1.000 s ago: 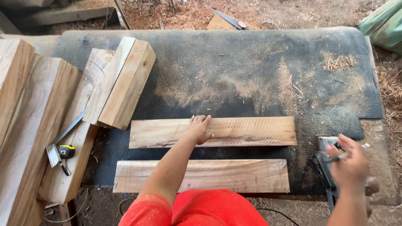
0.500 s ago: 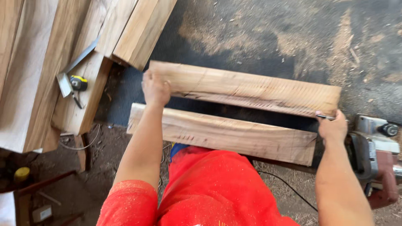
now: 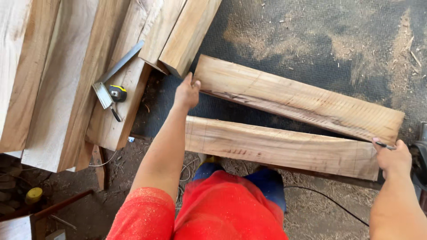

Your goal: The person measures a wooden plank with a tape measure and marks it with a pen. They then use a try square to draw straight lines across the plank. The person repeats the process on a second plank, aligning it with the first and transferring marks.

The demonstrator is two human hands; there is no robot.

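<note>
Two pale wooden planks lie on a dark mat (image 3: 311,35). My left hand (image 3: 187,93) grips the left end of the far plank (image 3: 293,100), which lies at a slant with its right end nearer to me. My right hand (image 3: 393,158) is at that plank's right end, by the right end of the near plank (image 3: 275,146). Its fingers pinch a thin pencil (image 3: 384,145) and its knuckles touch the wood. The near plank lies flat along the mat's front edge, just above my red-clothed lap.
Several thick boards (image 3: 58,80) are stacked at the left, with a metal square (image 3: 116,66) and a yellow-and-black tape measure (image 3: 118,93) on them. A dark power tool (image 3: 420,155) sits at the right edge, and a black cable (image 3: 329,202) runs over the dirt floor. Sawdust covers the mat.
My left hand went from the far plank's middle to its left end, and my right hand left the power tool for the right end. The plank now lies slanted.
</note>
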